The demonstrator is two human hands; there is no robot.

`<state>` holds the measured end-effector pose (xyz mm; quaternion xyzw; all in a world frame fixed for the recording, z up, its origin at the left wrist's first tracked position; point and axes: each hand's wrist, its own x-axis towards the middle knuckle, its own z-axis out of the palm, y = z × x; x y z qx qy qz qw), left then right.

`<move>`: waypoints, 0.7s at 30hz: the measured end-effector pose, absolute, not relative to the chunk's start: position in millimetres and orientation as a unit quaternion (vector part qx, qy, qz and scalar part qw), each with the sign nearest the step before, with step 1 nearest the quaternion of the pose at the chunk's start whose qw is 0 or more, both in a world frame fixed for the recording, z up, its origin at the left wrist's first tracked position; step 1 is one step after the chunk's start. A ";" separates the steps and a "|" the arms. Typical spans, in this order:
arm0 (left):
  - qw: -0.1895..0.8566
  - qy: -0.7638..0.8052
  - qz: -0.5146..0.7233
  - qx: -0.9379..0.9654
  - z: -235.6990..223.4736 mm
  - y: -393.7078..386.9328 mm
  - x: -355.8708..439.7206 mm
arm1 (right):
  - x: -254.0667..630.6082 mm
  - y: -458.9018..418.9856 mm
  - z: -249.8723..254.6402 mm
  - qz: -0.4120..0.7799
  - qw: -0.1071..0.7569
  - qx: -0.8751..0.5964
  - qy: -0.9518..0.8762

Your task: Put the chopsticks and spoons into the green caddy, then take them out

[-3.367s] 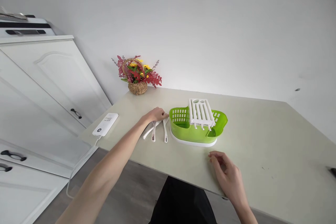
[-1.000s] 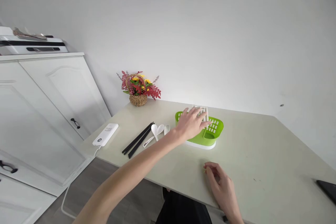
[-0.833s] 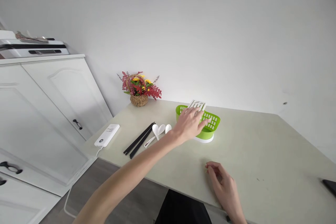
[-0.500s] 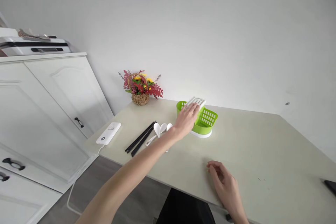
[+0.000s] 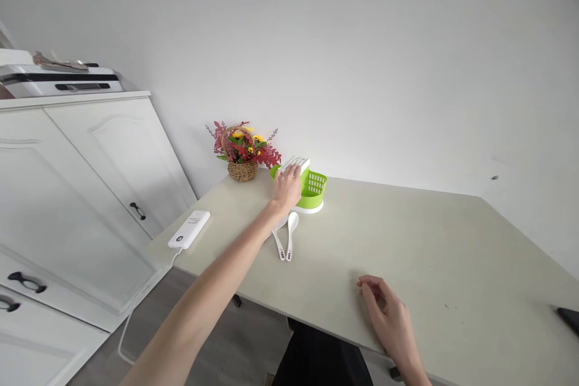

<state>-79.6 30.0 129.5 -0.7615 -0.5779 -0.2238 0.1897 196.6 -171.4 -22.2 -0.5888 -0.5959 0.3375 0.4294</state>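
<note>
Basket (image 5: 311, 201) of green plastic stands upright on its white base (image 5: 311, 210), at the far side of the table (image 5: 407, 235), near the wall (image 5: 362, 78). My left hand (image 5: 286, 189) lies over the front of the white rack (image 5: 297, 161) on top of this basket. The fingers are bent over the rack, but my thumb is hidden, so I cannot tell whether I pinch it or only press on it. My right hand (image 5: 384, 310) rests at the near edge of the table, loosely curled, and I see nothing in it; whether the fingertips meet the thumb, I cannot tell.

Spoons (image 5: 292, 223) lie just in front of the base, partly under my left forearm. If this forearm drops, it could drag them out of place, I think. The flower basket (image 5: 242, 172) is close to the left end of the green one, and its red leaves (image 5: 270, 157) reach toward the rim; a push to the left might bend them or tip the flowers. If I pulled up by the rack alone, it could perhaps come loose, because I cannot see how it is fixed.
</note>
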 end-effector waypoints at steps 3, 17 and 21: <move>0.200 -0.596 -0.224 -0.745 130.5 30.0 -92.0 | 195.4 -173.3 -20.8 0.338 0.433 -0.589 -0.593; 0.197 -0.624 -0.225 -0.722 126.6 7.3 -107.1 | 192.8 -175.9 -19.2 0.348 0.446 -0.581 -0.585; 0.150 -0.555 -0.296 -0.763 89.8 -54.7 -76.1 | 192.7 -175.9 -21.6 0.350 0.447 -0.585 -0.579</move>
